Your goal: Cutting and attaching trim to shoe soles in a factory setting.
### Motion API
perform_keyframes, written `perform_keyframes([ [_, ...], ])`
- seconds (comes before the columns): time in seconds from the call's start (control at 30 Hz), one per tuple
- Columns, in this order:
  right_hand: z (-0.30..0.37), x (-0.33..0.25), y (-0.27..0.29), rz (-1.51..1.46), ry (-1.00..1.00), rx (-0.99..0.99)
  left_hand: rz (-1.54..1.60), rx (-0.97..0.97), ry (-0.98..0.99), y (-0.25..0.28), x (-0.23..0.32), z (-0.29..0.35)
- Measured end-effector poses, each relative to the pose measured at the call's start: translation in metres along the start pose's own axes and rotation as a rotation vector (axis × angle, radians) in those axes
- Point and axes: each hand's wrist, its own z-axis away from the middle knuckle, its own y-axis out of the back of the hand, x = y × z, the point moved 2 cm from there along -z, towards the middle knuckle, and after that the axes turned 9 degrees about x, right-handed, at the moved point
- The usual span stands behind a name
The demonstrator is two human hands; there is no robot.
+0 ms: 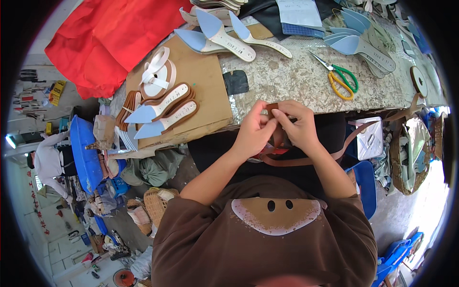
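Close to the front edge of the worktable, my left hand (255, 131) and my right hand (297, 125) meet, the fingertips of both pinching a brown leather-like strip (272, 108). A length of the strip hangs below my hands and loops over my lap. From there a long brown band (351, 138) curves up to the right toward the table's end. Scissors (337, 79) with one green and one yellow handle lie beyond my right hand, blades partly apart. My fingers cover part of the strip.
Stacked shoe insoles (165, 110) with pale blue toes lie on cardboard (203, 81) at left, near a roll of white tape (155, 79). More insoles (366, 50) lie at far right. Red cloth (112, 38) covers the back left. A person (50, 160) stands far left.
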Motion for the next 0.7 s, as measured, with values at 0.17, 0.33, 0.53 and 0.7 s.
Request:
perform_keyframes([
  [0.17,-0.018,0.075,0.024,-0.116,-0.289,0.166,-0.72,-0.086,-0.371,0.03,0.045,-0.087],
  [0.33,-0.027,0.079,0.013,-0.018,-0.189,0.084,-0.993,0.719,-0.641,0.085,0.078,-0.231],
  [0.53,-0.017,0.084,0.017,-0.179,-0.226,0.106,-0.951,0.646,-0.657,0.073,0.079,-0.25],
  [0.7,-0.016,0.095,0.021,-0.235,-0.209,0.131,-0.405,0.587,-1.021,0.046,0.064,-0.149],
])
